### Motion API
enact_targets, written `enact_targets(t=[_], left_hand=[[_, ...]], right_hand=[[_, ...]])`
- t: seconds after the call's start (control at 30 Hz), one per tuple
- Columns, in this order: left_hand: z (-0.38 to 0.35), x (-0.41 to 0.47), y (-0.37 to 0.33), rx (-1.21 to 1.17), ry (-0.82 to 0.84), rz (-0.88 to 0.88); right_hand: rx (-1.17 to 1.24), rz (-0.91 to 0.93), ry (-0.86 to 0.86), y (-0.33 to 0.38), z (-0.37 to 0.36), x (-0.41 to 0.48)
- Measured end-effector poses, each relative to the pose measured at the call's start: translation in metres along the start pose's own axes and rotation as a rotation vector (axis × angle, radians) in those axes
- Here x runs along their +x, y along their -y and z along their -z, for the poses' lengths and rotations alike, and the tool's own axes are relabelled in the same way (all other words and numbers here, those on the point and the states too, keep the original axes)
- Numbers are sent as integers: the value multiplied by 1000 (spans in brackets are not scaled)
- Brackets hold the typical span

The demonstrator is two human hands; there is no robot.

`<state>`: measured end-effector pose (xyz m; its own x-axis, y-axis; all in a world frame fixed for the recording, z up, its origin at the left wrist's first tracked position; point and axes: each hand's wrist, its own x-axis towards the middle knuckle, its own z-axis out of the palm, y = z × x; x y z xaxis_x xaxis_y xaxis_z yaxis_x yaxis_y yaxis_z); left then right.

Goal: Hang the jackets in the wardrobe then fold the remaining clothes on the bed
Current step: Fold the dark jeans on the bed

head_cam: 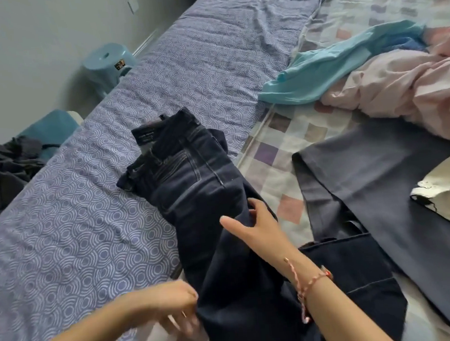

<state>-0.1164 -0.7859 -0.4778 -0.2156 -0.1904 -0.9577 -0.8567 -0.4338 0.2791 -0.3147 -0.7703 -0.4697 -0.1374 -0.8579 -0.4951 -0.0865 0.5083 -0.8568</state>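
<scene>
Dark blue jeans lie lengthwise on the bed, waistband away from me, legs running toward me. My right hand rests on the jeans near the seat, thumb out, fingers curled into a fold of the denim. My left hand is blurred at the left edge of a jeans leg; its fingers seem to pinch the fabric edge. A navy shirt with a pale print lies flat to the right. Behind it are a crumpled pink garment and a light blue garment.
A dark heap of clothes sits off the bed's left side by a teal cushion. A light blue plastic stool stands by the grey wall. A checked blanket covers the bed's right half.
</scene>
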Motion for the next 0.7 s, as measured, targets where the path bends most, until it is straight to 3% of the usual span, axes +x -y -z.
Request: enact_targets(t=[0.07, 0.13, 0.2, 0.27, 0.33, 0.4, 0.47, 0.5, 0.57, 0.63, 0.7], left_hand=[[34, -4, -13, -238, -310, -67], [67, -18, -36, -347, -484, -218], [85, -28, -60, -409, -423, -293], [91, -34, -76, -482, -295, -373], [92, -35, -84, -558, -304, -407], [97, -26, -77, -460, -573, -395], [106, -18, -65, -165, -892, -284], [107, -19, -62, -31, -973, -228], [113, -20, -54, 87, -1062, -231], [117, -33, -49, 37, -1104, -356], [118, -53, -42, -148, -1024, -541]], right_hand=[[-113, 38, -24, 11, -22, 28], [-196, 143, -54, 18, -39, 33], [-329, 333, 30, 18, -65, 26], [-690, 529, 75, 15, -89, 1], [-1002, 587, 45, 7, -104, -19], [-1127, 599, 72, 0, -116, -30], [-1206, 569, 224, -3, -126, -37], [-1200, 527, 362, -4, -126, -44], [-991, 467, 471, -6, -123, -42], [-560, 280, 659, 2, -100, -32], [-229, 274, 438, 13, -65, -16]])
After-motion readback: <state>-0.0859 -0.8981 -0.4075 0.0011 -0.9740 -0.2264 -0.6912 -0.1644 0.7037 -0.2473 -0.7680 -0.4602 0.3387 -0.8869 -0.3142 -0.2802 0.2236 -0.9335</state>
